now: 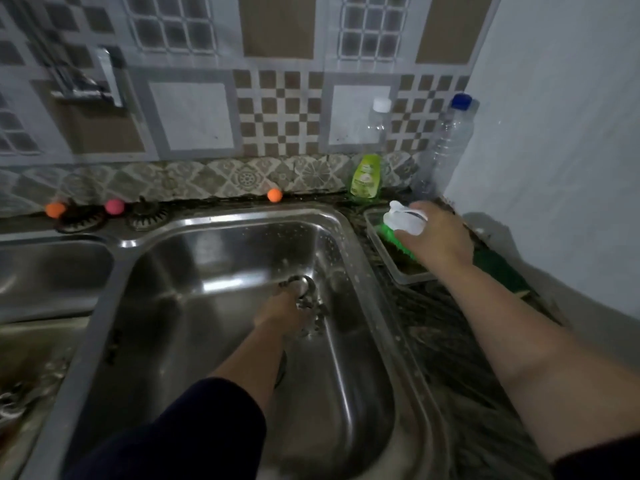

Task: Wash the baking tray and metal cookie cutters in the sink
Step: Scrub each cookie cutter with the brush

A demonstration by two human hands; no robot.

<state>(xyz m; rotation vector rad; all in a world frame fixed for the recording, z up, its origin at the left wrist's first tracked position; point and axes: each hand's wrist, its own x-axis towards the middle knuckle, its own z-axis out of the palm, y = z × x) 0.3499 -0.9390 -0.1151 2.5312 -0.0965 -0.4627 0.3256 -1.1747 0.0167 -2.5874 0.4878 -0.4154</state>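
Left hand [287,311] reaching down into sink [214,258], fingers holding cookie cutters [304,296], right hand [433,233] gripping brush [403,221].

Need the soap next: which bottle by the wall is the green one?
The short green bottle between the two clear bottles, white-capped and blue-capped, just behind the right hand.

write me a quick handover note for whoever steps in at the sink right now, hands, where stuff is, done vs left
Left hand: down in the sink basin, fingers curled on metal cookie cutters near the bottom.
Right hand: on the counter to the right, gripping the white-handled green brush over the clear plastic container.
Green dish soap bottle stands behind the container, at the wall.
Baking tray: not clearly in view.
Done: cutters are in the basin; how clean they are cannot be told.
Left: likely scrub the cutters with the brush, rinse, then wash the tray.
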